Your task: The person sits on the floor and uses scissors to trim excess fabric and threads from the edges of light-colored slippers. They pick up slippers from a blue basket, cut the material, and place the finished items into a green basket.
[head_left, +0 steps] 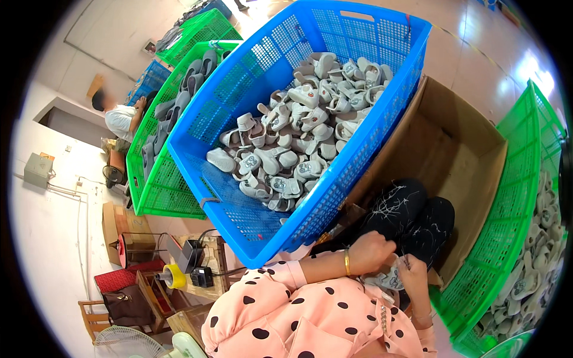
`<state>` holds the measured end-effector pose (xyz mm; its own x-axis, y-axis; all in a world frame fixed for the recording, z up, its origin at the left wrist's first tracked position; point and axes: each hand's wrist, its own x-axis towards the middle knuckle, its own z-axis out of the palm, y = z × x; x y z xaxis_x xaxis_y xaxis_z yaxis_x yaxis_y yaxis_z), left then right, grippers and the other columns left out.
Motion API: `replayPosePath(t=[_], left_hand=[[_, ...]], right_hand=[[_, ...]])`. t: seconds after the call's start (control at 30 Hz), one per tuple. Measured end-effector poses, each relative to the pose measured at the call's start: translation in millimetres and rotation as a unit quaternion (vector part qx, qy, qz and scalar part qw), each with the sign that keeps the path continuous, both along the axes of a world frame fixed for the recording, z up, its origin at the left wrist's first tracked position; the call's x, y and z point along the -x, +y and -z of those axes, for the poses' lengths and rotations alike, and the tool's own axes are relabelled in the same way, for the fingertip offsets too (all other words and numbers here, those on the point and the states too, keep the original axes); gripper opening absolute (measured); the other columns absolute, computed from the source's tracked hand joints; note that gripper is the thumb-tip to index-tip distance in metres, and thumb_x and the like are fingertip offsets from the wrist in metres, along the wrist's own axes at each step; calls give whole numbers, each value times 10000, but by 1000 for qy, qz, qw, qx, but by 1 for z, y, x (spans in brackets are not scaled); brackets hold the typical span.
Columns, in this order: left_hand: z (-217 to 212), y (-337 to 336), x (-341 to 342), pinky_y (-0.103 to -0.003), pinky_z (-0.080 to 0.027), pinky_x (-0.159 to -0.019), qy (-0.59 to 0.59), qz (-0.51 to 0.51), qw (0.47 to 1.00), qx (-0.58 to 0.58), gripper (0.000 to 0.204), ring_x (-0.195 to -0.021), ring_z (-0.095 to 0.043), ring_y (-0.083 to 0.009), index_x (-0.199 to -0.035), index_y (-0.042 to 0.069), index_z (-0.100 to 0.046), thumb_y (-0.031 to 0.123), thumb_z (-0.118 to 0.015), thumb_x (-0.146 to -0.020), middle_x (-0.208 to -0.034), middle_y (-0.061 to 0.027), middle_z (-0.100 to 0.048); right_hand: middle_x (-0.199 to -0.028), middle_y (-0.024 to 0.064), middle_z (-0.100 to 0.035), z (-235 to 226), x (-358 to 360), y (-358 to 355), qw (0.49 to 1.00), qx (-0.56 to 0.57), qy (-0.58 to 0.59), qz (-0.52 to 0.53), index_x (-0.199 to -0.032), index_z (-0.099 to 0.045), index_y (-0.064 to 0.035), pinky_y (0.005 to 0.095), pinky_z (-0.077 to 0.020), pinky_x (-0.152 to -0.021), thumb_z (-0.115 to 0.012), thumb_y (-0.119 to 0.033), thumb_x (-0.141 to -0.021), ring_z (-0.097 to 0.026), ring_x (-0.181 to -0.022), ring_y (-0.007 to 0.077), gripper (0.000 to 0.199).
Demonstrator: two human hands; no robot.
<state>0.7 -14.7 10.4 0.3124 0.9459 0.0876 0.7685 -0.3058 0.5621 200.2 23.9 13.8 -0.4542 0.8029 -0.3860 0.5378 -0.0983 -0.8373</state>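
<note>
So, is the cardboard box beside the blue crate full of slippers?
No, the cardboard box shows only its bare brown inside, while the slippers lie in the blue crate.

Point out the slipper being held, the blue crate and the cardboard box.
slipper [391, 279], head view: printed upper showing between the hands.
blue crate [239, 89], head view: left mesh wall.
cardboard box [459, 143], head view: bare inner wall.

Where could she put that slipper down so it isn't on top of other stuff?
The cardboard box, between the blue crate and the right green crate, looks bare inside. The blue crate's near-left floor is bare too. Its far right is heaped with grey slippers. Both hands hold one slipper.
</note>
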Motion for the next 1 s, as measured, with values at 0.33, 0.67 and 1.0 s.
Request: replayPosePath(t=[0.33, 0.67, 1.0], left_hand=[[-14, 1, 7, -390, -488, -735, -157, -53, 983, 79, 231, -858, -607, -284, -1061, 82, -610, 181, -656, -858, -886, -83, -656], [1, -1, 9, -379, -501, -739, -207, -170, 937, 225, 108, -853, -636, -289, -979, 59, -597, 101, -606, -880, -898, -113, -659], [17, -11, 8, -288, -454, -517, -408, -130, 812, 396, 223, -570, -576, -133, -939, 1, -697, 218, -677, -892, -739, -53, -675]], right_hand=[[-614, 202, -536, -4, -2, 1, 1000, -10, -11, -8, -785, -576, 63, 348, -414, -523, -628, -181, -879, -463, -503, 206, 266], [-680, 252, -555, -14, 14, -6, 999, -20, -40, 5, -812, -584, 46, 398, -439, -555, -636, -177, -859, -538, -604, 423, 233], [-717, 223, -595, 0, 5, -2, 999, 18, -36, -24, -877, -603, 20, 385, -469, -594, -595, -179, -881, -603, -650, 370, 199]])
